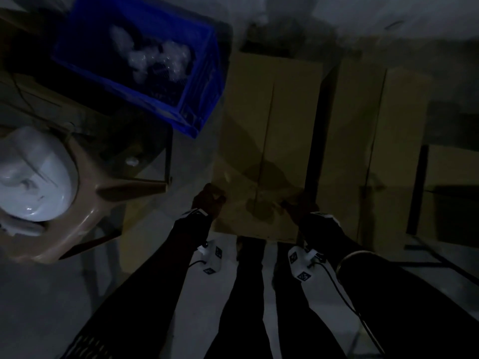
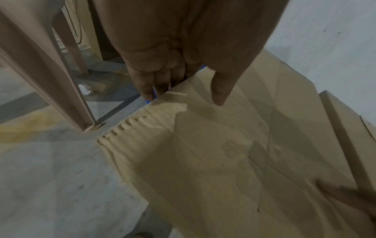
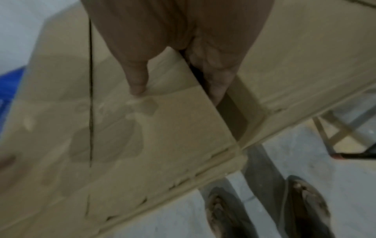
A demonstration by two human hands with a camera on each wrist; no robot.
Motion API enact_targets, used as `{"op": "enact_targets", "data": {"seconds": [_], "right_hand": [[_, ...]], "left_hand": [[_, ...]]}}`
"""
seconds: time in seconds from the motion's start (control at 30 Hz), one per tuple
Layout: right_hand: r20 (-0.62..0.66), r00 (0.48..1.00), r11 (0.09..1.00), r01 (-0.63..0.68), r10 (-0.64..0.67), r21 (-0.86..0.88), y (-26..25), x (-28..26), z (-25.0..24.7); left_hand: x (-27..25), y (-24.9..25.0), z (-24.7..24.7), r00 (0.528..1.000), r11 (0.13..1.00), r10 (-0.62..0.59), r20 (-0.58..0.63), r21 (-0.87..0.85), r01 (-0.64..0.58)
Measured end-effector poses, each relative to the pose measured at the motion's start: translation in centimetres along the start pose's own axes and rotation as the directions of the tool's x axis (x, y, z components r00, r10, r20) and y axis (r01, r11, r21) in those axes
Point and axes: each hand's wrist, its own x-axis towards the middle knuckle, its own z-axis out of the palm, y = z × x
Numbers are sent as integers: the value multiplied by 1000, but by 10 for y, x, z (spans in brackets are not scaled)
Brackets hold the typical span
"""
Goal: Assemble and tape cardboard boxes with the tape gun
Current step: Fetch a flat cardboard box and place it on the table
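Note:
A flattened brown cardboard box (image 1: 264, 141) stands on the pale floor in front of my legs, with a dark seam down its face. My left hand (image 1: 208, 200) grips its left edge; in the left wrist view the left hand (image 2: 183, 90) has its thumb on the box (image 2: 213, 161) face and its fingers curled behind the edge. My right hand (image 1: 298, 206) grips the right edge; in the right wrist view the right hand (image 3: 177, 83) presses its thumb on the box (image 3: 162, 136) while the fingers reach behind it. No tape gun is in view.
A second cardboard box (image 1: 363, 151) stands close on the right, a narrow gap between them. A blue crate (image 1: 145, 60) of clear wrap sits at the back left. A tan plastic chair (image 1: 85, 193) holding a white object (image 1: 33, 177) is on the left. My feet (image 3: 223, 214) stand just below the box.

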Motion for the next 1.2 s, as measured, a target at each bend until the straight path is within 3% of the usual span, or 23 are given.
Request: {"op": "enact_targets", "data": {"seconds": [0.13,0.23,0.33,0.43,0.6,0.7,0.8,0.93,1.2], "right_hand": [[-48,996,996,78,-75,49,-7,-20,-17],[-59,991,975,129,-120,182,-22,-44,-35],[-174,968,951,216,-179,223,-59,-105,-63],[-190,957,934,264,-221,243,-83,-157,-90],[-264,917,901,361,-297,241,-102,-251,-131],[-350,878,889,410,-325,203,-112,-305,-166],[-433,818,858,486,-380,166,-117,-347,-204],[-561,741,769,582,-368,264,-96,-397,-250],[-773,613,762,577,-166,294,22,-496,-312]], "left_hand": [[-19,14,-25,1000,1000,11,-1,-14,-11],[-43,28,-57,1000,993,22,-6,-115,-22],[-75,48,-89,999,992,52,-17,-118,-54],[-117,72,-124,994,990,97,-49,-101,-101],[-194,116,-178,951,938,285,-116,-170,-302],[-238,153,-202,901,904,396,-177,-97,-416],[-272,193,-220,819,821,544,-179,-85,-564],[-319,248,-221,702,707,688,-185,-45,-705],[-417,332,-148,501,505,862,-81,33,-863]]}}
